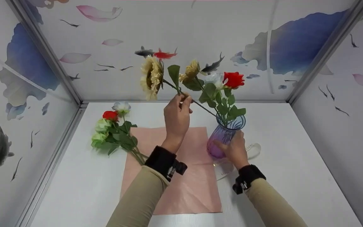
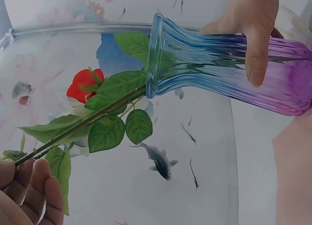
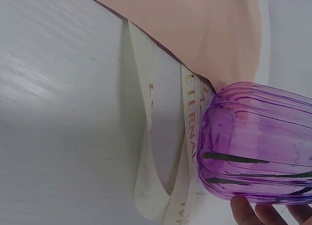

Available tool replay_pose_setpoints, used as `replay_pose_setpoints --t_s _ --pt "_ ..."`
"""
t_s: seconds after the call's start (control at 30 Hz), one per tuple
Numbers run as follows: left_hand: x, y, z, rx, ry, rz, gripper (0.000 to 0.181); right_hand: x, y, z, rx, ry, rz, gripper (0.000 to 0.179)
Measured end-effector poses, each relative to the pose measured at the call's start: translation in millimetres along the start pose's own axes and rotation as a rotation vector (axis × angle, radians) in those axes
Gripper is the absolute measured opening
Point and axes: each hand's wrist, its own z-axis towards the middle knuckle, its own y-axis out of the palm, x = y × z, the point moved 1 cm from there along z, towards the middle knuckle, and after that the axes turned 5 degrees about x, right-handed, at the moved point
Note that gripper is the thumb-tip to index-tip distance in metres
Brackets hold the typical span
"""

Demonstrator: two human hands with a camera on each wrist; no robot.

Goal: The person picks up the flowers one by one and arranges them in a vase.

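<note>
My left hand [image 1: 177,118] pinches the stem of a yellow sunflower [image 1: 152,78], whose head leans out to the left. The stem runs down to the mouth of a ribbed glass vase [image 2: 204,78], blue at the top and purple below. My right hand [image 1: 236,151] grips the vase around its lower body, fingertips [image 3: 243,211] against the glass. A red rose [image 1: 233,80], a white flower [image 1: 214,80] and a smaller yellow flower [image 1: 190,72] rise from the vase. Dark stems show through the purple glass in the right wrist view.
A pink paper sheet [image 1: 184,189] lies on the white table, left of the vase. Green, red and white flowers [image 1: 106,129] lie at the left with stems over the sheet. A white lettered ribbon [image 3: 191,127] lies beside the vase base. Printed panels [image 1: 175,31] surround the table.
</note>
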Motion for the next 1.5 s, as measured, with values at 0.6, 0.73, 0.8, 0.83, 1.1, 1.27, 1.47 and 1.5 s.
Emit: replay_pose_setpoints --t_s 0.6,0.73,0.8,0.83,1.1,1.27,1.47,1.5 --pt "-6.7 29.6 0.6 -0.164 -0.125 -0.023 0.015 1.6 0.9 -0.1 -0.015 0.033 0.018 0.112" --pt "-7.6 33.8 2.0 -0.180 -0.141 -0.033 0.015 2.7 0.5 -0.5 -0.015 0.028 0.019 0.111" --pt "-8.1 35.9 3.1 -0.178 -0.137 -0.025 0.015 3.0 0.0 -0.6 -0.013 0.024 0.019 0.111" --pt "-8.2 37.0 3.6 -0.178 -0.135 -0.022 0.015 3.3 -0.2 -0.6 -0.010 0.022 0.019 0.111" --pt "-8.5 45.5 5.8 -0.219 -0.133 0.023 0.016 4.0 -0.2 -1.0 -0.010 0.028 0.024 0.112" --pt "-9.6 52.6 7.5 -0.238 -0.147 0.067 0.017 2.6 0.3 -1.0 -0.028 0.048 0.015 0.113" --pt "-10.5 58.8 9.0 -0.290 -0.199 0.076 0.019 0.8 0.5 -0.7 -0.018 0.036 0.037 0.112" --pt "-10.9 59.7 9.2 -0.298 -0.211 0.078 0.019 0.8 0.6 -0.7 -0.017 0.031 0.041 0.112"
